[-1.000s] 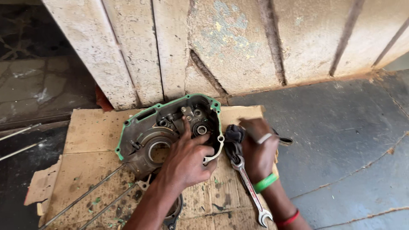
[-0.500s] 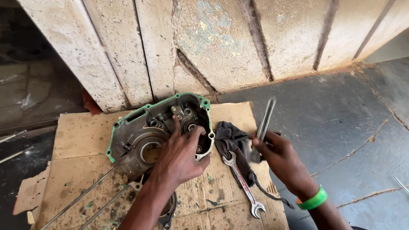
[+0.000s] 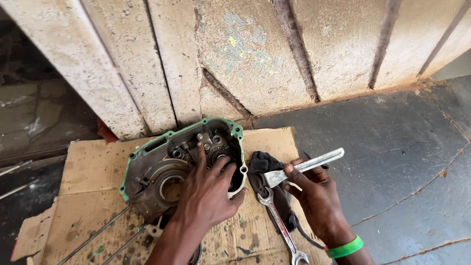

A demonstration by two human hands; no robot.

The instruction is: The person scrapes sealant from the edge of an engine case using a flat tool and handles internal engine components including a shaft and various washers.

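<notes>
At frame centre the left hand [image 3: 208, 194] lies open on the engine cover [image 3: 162, 167]; the right hand [image 3: 316, 196] pinches a flat scraper [image 3: 304, 167]

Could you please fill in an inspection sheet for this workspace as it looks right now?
Surface: stained, torn cardboard sheet laid on a dark concrete floor.
Job's things: engine crankcase cover with a green gasket rim, open side up; flat metal scraper.
Clutter: combination spanner on the cardboard, lying over a dark rag; thin metal rods at lower left.
Grippers: left hand pressed flat on the crankcase cover; right hand, with a green wristband, holds the scraper beside the cover.
Cables: a thin dark cord by the rag; its ends are unclear.
Surroundings: worn, cracked plaster wall behind.
</notes>
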